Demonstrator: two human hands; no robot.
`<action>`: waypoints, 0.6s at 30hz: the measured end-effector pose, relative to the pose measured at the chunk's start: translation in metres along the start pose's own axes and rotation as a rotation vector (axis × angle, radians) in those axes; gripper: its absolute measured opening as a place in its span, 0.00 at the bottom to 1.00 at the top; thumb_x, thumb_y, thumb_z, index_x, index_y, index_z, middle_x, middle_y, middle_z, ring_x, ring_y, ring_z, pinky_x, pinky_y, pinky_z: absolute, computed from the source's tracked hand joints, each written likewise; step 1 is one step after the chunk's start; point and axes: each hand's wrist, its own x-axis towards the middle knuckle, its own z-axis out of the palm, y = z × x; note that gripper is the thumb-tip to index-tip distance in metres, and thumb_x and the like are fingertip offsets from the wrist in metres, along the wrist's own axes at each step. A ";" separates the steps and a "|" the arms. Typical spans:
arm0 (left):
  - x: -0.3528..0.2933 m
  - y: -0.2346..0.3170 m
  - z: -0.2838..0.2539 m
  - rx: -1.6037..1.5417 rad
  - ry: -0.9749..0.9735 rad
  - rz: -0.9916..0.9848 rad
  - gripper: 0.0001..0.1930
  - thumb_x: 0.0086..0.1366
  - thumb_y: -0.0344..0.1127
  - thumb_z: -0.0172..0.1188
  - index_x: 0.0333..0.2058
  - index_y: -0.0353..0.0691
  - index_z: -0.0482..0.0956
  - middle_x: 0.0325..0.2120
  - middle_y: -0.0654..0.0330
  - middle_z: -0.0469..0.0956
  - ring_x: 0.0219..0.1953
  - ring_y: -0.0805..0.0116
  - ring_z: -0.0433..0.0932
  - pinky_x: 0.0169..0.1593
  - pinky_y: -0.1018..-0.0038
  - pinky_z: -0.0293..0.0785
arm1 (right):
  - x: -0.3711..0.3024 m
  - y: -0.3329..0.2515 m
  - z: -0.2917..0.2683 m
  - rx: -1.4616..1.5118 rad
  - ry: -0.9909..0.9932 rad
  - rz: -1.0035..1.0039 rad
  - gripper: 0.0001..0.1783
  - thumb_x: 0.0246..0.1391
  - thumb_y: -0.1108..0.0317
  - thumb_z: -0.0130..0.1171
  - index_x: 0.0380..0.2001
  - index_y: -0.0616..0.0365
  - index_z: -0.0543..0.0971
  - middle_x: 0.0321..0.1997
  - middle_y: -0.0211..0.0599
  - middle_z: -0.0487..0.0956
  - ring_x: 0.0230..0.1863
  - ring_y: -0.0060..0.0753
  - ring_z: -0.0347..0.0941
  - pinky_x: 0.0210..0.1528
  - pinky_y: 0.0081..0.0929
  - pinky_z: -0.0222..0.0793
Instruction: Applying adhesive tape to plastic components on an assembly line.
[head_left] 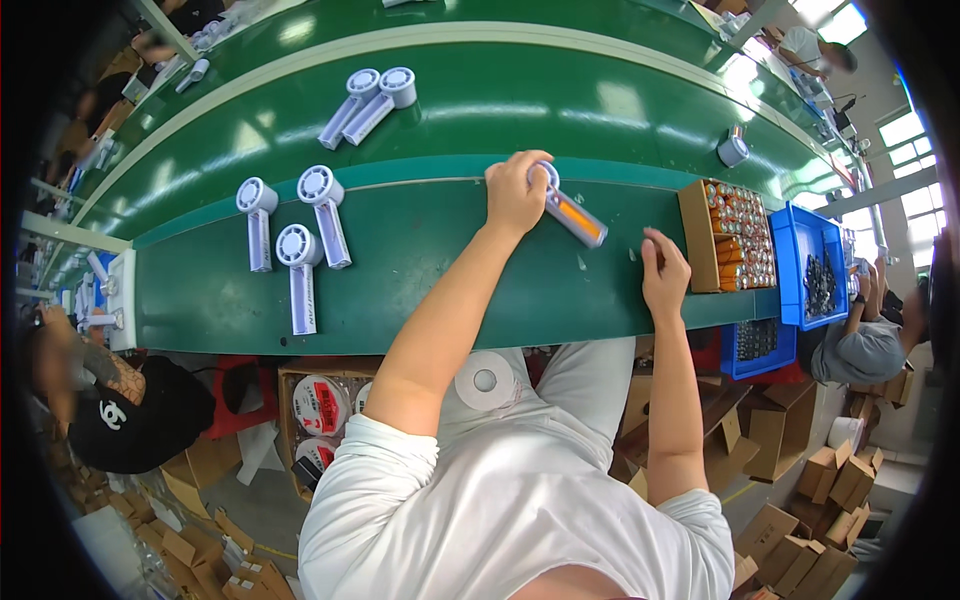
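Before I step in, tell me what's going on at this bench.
The person's left hand grips a handheld fan near its round head, with an orange cell showing in the handle. The right hand is raised over the green bench, seemingly holding nothing, left of a carton of orange cells. Three other fans lie toward the bench's left; two more lie on the green surface beyond.

A left hand (512,200) covers part of the round head of a fan (578,220). The top edge crops a pale object (403,2); the lower edge cuts off the worker's shirt (480,520). Beyond the arm, one roll (362,398) is mostly hidden. At left, a co-worker's (140,425) face is blurred; black parts (822,287) at right are too small to identify.
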 end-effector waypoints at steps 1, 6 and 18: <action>-0.003 -0.012 0.002 0.078 0.097 -0.033 0.14 0.63 0.38 0.52 0.43 0.36 0.78 0.36 0.52 0.80 0.38 0.58 0.79 0.46 0.64 0.72 | -0.006 0.015 0.005 -0.023 0.080 -0.003 0.07 0.57 0.71 0.59 0.37 0.60 0.81 0.24 0.37 0.76 0.22 0.28 0.71 0.27 0.23 0.66; -0.014 0.010 0.039 0.411 -0.086 0.070 0.38 0.53 0.44 0.68 0.59 0.38 0.60 0.52 0.52 0.67 0.57 0.54 0.65 0.59 0.54 0.51 | -0.004 0.013 0.000 -0.098 0.000 -0.049 0.06 0.56 0.70 0.59 0.30 0.62 0.80 0.22 0.40 0.76 0.21 0.33 0.72 0.26 0.27 0.66; 0.089 -0.032 -0.006 0.981 0.131 0.131 0.51 0.48 0.55 0.71 0.65 0.41 0.55 0.62 0.42 0.53 0.65 0.42 0.50 0.60 0.42 0.50 | -0.007 0.015 -0.010 0.040 0.034 0.021 0.08 0.55 0.69 0.60 0.28 0.63 0.79 0.21 0.42 0.76 0.21 0.36 0.73 0.26 0.28 0.67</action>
